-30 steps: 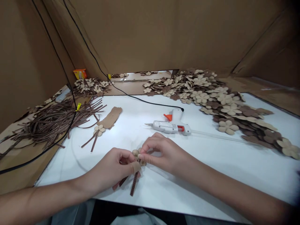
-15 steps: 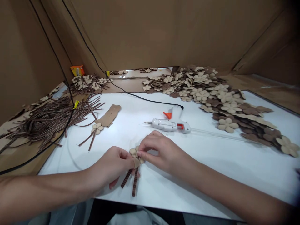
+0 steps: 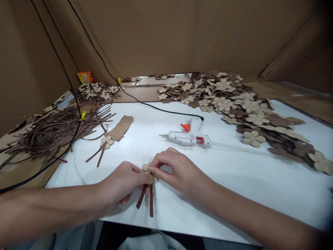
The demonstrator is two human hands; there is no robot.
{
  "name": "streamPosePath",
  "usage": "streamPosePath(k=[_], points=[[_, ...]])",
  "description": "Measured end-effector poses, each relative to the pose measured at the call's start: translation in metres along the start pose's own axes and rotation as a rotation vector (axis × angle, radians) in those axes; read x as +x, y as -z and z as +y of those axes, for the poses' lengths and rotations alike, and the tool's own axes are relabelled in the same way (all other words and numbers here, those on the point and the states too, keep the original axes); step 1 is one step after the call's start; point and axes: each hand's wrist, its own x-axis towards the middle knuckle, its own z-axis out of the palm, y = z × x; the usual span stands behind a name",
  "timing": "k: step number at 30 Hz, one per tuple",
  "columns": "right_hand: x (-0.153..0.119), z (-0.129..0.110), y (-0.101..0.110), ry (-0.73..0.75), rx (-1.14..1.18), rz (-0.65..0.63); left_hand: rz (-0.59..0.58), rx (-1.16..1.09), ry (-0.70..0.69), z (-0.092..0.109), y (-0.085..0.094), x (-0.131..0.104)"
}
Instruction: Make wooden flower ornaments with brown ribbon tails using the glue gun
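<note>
Near the front edge of the white board, a beige fabric flower [image 3: 146, 168] is pinched by my left hand [image 3: 125, 184]. A tan covering shows at that thumb's tip. Two strips of dark checked ribbon [image 3: 151, 205] hang down from the flower, spreading apart. My right hand [image 3: 179, 168] is closed, thumb and forefinger pressed together at the ribbon's upper end against the flower. Fingers hide much of the flower's middle. Beyond my hands, a white hot glue gun [image 3: 182, 138] with an orange trigger lies on its side, a clear glue stick [image 3: 239, 148] sticking out behind it.
Beige and brown flowers [image 3: 223, 104] are heaped at the right and back. At left lies a tangled bundle of ribbon strips [image 3: 52, 133]. A flower with ribbon tails [image 3: 107, 141] rests beside a cardboard scrap [image 3: 120, 127]. A black cord [image 3: 161, 110] crosses behind; cardboard walls surround the board.
The ribbon tails have swung slightly, the longer one hanging straighter. Both hands keep their pinch on the flower and ribbon, with only a small shift.
</note>
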Motion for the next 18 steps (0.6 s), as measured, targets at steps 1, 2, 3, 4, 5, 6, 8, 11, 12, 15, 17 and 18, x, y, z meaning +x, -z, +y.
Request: streamPosePath(k=[1,2,3,4,5,6,8,11,12,15,17,18], points=[[0.0001,0.0001,-0.0005,-0.001,-0.003,0.0,-0.002,-0.004,0.002,0.0004,0.0,-0.0001],[0.0002,0.0003,-0.0009,0.002,-0.008,0.0,-0.003,-0.009,0.003,0.0006,0.0002,-0.0003],[0.0003,0.0006,-0.0014,0.008,-0.014,0.001,-0.001,-0.013,0.004,0.0008,0.0003,-0.0005],[0.0003,0.001,-0.0018,0.015,-0.021,0.002,0.002,-0.017,0.007,0.001,0.0005,-0.0007],[0.0003,0.0015,-0.0022,0.022,-0.028,0.005,0.005,-0.021,0.011,0.0014,0.0007,-0.0009],[0.0001,0.0018,-0.0026,0.028,-0.034,0.008,0.007,-0.024,0.017,0.002,0.0008,-0.0011],[-0.0003,0.0022,-0.0032,0.035,-0.041,0.012,0.005,-0.029,0.024,0.0038,0.001,-0.0015],[-0.0011,0.0022,-0.0035,0.028,-0.041,0.008,-0.004,-0.042,0.03,0.0073,0.0009,-0.0022],[-0.0012,0.0023,-0.0035,0.011,-0.036,0.009,-0.007,-0.046,0.03,0.0082,0.001,-0.0024],[-0.0008,0.0038,-0.0037,-0.049,-0.003,0.025,-0.012,-0.053,0.03,0.0088,0.0019,-0.0021],[0.0001,0.0058,-0.004,-0.074,0.022,0.043,-0.028,-0.048,0.039,0.0078,0.0029,-0.0011],[0.0005,0.0068,-0.0041,-0.077,0.034,0.049,-0.04,-0.045,0.039,0.0072,0.0034,-0.0005]])
